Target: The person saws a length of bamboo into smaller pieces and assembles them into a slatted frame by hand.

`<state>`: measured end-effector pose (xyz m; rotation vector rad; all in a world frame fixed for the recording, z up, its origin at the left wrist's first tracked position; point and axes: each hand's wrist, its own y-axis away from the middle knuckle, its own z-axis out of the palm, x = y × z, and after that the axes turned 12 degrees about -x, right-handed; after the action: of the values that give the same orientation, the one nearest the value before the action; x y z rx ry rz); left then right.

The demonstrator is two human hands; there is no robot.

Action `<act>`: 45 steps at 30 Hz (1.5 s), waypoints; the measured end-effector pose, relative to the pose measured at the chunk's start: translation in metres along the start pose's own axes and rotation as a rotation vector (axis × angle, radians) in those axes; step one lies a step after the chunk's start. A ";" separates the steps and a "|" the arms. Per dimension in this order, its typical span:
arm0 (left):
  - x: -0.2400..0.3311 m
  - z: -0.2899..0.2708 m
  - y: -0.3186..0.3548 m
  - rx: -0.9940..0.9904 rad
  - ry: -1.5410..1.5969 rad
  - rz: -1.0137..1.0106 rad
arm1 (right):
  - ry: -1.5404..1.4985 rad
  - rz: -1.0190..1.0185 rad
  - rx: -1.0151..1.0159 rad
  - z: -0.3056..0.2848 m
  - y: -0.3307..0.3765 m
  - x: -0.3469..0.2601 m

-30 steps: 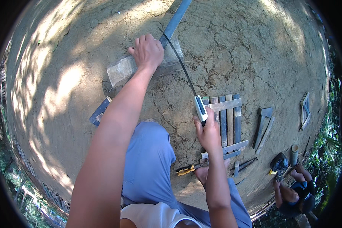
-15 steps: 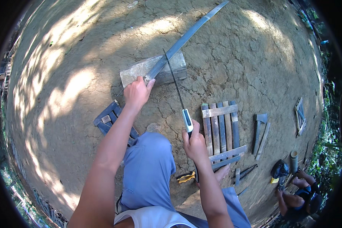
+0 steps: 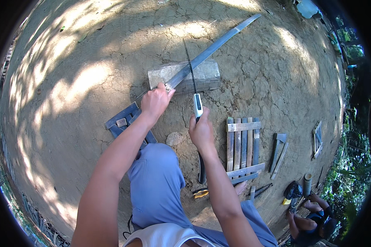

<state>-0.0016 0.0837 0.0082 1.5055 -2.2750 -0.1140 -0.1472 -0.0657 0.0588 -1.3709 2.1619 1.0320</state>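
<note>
Bamboo strip (image 3: 217,45) crosses wooden block (image 3: 208,75); left grip (image 3: 153,102) holds its partly hidden end, right grip (image 3: 202,131) a handsaw (image 3: 194,79), handle (image 3: 198,105) partly covered.

Cracked ground (image 3: 272,74) bears a block (image 3: 209,73), slatted frame (image 3: 237,146) and axe (image 3: 278,145).

The right hand (image 3: 201,132) hides most of the dark grip of the saw (image 3: 198,105); whether its blade touches the strip (image 3: 218,43) cannot be told. The left forearm (image 3: 125,154) and knee (image 3: 154,158) cover part of a slatted frame (image 3: 119,115). At lower right, a co-worker (image 3: 307,224) fades into the dark rim (what they handle is too small to tell).
</note>
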 end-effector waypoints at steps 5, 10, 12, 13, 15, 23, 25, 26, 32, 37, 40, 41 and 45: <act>-0.006 0.004 0.016 -0.078 -0.044 -0.010 | 0.007 0.101 -0.072 -0.006 0.033 0.002; 0.009 0.013 0.023 -0.121 0.080 -0.072 | -0.029 0.111 -0.060 0.004 0.030 0.021; 0.007 0.022 0.027 -0.074 0.112 -0.057 | -0.026 0.091 -0.060 0.004 0.029 0.036; 0.004 0.026 0.028 -0.048 0.123 -0.050 | -0.007 0.077 -0.064 0.004 0.029 0.039; 0.006 0.035 0.031 -0.044 0.187 -0.048 | -0.005 0.096 -0.071 0.000 0.031 0.045; 0.032 -0.011 -0.023 0.110 0.216 0.059 | -0.035 -0.040 0.036 -0.043 -0.011 0.039; 0.036 -0.025 -0.033 0.083 0.159 0.061 | -0.020 -0.008 0.043 -0.047 -0.022 0.034; 0.038 -0.019 -0.034 0.066 0.144 0.078 | -0.006 0.019 0.042 -0.045 -0.019 0.040; 0.040 -0.023 -0.063 -0.068 0.121 0.157 | -0.105 0.050 0.097 -0.039 -0.007 0.043; 0.042 -0.018 -0.081 0.011 -0.071 0.262 | -0.184 0.048 0.134 -0.048 -0.002 0.061; 0.038 -0.005 -0.089 -0.046 -0.095 0.196 | -0.257 0.031 0.210 -0.051 0.004 0.058; 0.041 -0.002 -0.090 -0.084 -0.090 0.171 | -0.283 0.036 0.207 -0.057 0.007 0.060; 0.046 -0.010 -0.096 -0.188 -0.075 0.138 | -0.307 0.002 0.204 -0.054 0.000 0.072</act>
<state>0.0696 0.0044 0.0027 1.2652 -2.3461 -0.3397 -0.1763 -0.1505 0.0475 -1.0434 1.9784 0.9243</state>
